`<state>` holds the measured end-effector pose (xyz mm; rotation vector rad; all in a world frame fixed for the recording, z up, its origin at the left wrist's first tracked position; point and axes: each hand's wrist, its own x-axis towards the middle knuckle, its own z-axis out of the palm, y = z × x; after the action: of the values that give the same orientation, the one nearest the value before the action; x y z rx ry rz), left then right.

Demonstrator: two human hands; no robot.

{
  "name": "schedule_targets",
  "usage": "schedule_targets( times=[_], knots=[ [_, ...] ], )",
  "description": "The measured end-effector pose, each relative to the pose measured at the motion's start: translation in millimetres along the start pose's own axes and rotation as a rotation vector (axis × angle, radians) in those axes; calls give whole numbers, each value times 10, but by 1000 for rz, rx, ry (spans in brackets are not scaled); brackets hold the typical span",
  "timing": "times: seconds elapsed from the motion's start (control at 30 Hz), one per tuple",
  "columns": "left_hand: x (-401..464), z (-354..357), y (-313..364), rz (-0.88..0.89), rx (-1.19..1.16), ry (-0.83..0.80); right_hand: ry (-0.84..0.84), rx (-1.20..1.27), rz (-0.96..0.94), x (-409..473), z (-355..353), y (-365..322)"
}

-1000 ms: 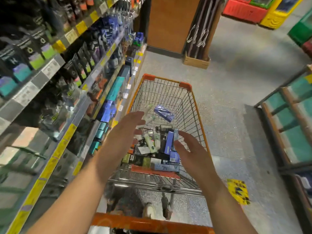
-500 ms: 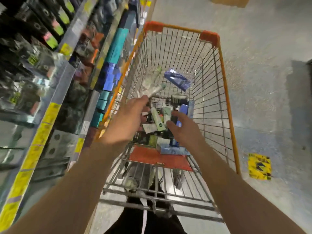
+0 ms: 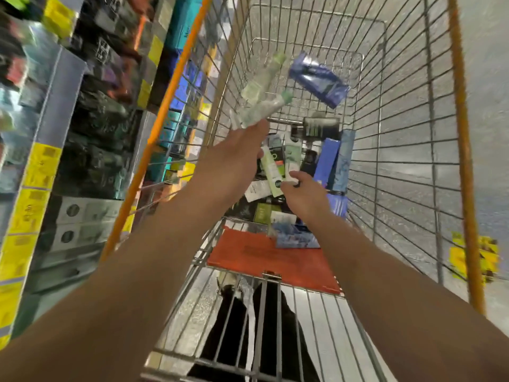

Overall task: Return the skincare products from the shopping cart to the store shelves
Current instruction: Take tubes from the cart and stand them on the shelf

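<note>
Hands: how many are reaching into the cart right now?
2. The left hand is on the shelf side, over the pile of tubes; the right hand is beside it, its fingers on a green-and-white tube.

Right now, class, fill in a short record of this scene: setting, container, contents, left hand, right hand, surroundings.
setting: shop aisle, seen from above
container: wire shopping cart with orange rim
contents: pile of tubes and boxes; blue pouch lying apart near the far end
left hand: reaching over the pile towards pale green tubes; grip unclear through blur
right hand: fingers on a white and green tube in the pile
surroundings: stocked shelves to the left, yellow price tags
</note>
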<state>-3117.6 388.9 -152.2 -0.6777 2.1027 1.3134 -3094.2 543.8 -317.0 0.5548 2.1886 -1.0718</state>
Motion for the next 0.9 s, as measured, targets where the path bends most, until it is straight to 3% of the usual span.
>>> schedule_targets(
  times=[0.27, 0.43, 0.7, 0.9],
  knots=[
    [315, 227, -203, -93, 39, -50, 251, -4, 2, 621, 295, 174],
    [447, 321, -312, -129, 61, -56, 246, -204, 77, 903, 378, 179],
    [447, 449, -389, -133, 135, -81, 159, -358, 108, 1042, 480, 205],
    [429, 421, -461, -114, 181, -132, 190, -422, 136, 1118, 515, 173]
  ],
)
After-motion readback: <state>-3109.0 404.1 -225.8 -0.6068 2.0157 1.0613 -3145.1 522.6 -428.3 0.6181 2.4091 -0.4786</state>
